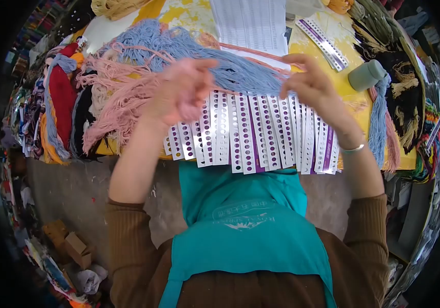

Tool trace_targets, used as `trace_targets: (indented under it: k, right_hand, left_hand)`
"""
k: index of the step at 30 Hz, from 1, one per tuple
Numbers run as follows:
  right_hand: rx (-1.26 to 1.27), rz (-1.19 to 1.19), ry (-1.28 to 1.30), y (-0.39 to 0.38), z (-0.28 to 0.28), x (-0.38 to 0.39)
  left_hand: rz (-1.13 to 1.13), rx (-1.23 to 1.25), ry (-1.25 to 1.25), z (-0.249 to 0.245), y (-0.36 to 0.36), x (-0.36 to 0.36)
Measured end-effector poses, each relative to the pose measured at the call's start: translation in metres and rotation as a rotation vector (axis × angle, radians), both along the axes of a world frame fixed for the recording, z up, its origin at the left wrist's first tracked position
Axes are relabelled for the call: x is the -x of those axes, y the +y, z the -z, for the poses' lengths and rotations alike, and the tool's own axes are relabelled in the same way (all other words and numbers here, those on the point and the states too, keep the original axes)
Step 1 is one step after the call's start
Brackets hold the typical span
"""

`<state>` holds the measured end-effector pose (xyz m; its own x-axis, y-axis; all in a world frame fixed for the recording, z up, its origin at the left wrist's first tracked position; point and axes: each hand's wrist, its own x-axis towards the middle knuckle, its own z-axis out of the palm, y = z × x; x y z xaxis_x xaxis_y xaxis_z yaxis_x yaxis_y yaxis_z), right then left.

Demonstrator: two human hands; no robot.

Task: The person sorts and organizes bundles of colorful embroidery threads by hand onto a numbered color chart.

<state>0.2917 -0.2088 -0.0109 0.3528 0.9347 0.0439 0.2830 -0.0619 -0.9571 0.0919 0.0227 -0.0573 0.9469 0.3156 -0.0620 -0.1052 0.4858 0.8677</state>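
Note:
My left hand (189, 92) is smeared by motion above the pink thread and the near side of the blue thread. Its fingers look bent, but what they hold, if anything, is not clear. My right hand (309, 84) is raised over the right end of the blue thread bundle (240, 72), fingers curled. A pink strand (261, 54) runs across to its fingers, which seem to grip it. Under both hands lies a row of white punched thread cards (261, 133) with purple stripes, overlapping along the table's near edge. Loose pink thread (120, 97) is heaped at the left.
Printed sheets (248, 23) lie at the back of the yellow table (407, 162). Another punched card (322, 45) and a grey-green cup (366, 75) are at the right. Blue thread (378, 126) hangs over the right front edge; red yarn (62, 97) hangs at left. Cardboard boxes (77, 250) stand on the floor.

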Motion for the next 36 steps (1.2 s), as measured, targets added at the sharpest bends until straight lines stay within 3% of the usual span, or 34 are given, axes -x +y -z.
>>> trace_targets:
  k: [2,4,8,13,14,17,20,23,30,33,36]
  right_hand:
    - [0.034,-0.082,0.091,0.010,0.012,0.021]
    - [-0.019,-0.164,0.171,0.015,0.041,0.031]
    - [0.031,-0.066,0.238,0.016,0.062,0.039]
    - [-0.158,0.210,-0.296,0.019,0.089,0.042]
    - [-0.216,0.248,-0.376,0.020,0.094,0.039]
    - [0.031,0.283,-0.061,0.022,0.104,0.018]
    - [0.084,0.143,-0.102,0.024,0.114,0.011]
    - [0.162,0.084,-0.213,0.027,0.107,0.009]
    - [0.127,0.136,-0.463,0.042,0.113,0.000]
    - [0.055,0.180,-0.450,0.043,0.126,-0.006]
    - [0.047,0.213,-0.195,0.042,0.128,-0.005]
  left_hand:
    - [0.141,0.023,0.218,-0.006,-0.038,-0.013]
    - [0.133,-0.025,0.220,0.004,-0.061,-0.018]
    - [0.006,-0.089,0.219,0.032,-0.075,-0.028]
    - [-0.160,-0.019,0.383,0.048,-0.081,-0.036]
    - [-0.117,-0.136,0.435,0.046,-0.081,-0.035]
    - [0.033,-0.480,0.520,0.032,-0.085,-0.031]
    - [0.206,-0.885,0.497,0.054,-0.086,-0.028]
    - [0.175,-1.144,0.370,0.077,-0.084,-0.022]
    - [0.297,-1.272,0.528,0.054,-0.088,-0.021]
    - [0.307,-1.265,0.527,0.056,-0.088,-0.019]
    - [0.316,-1.243,0.562,0.051,-0.089,-0.022]
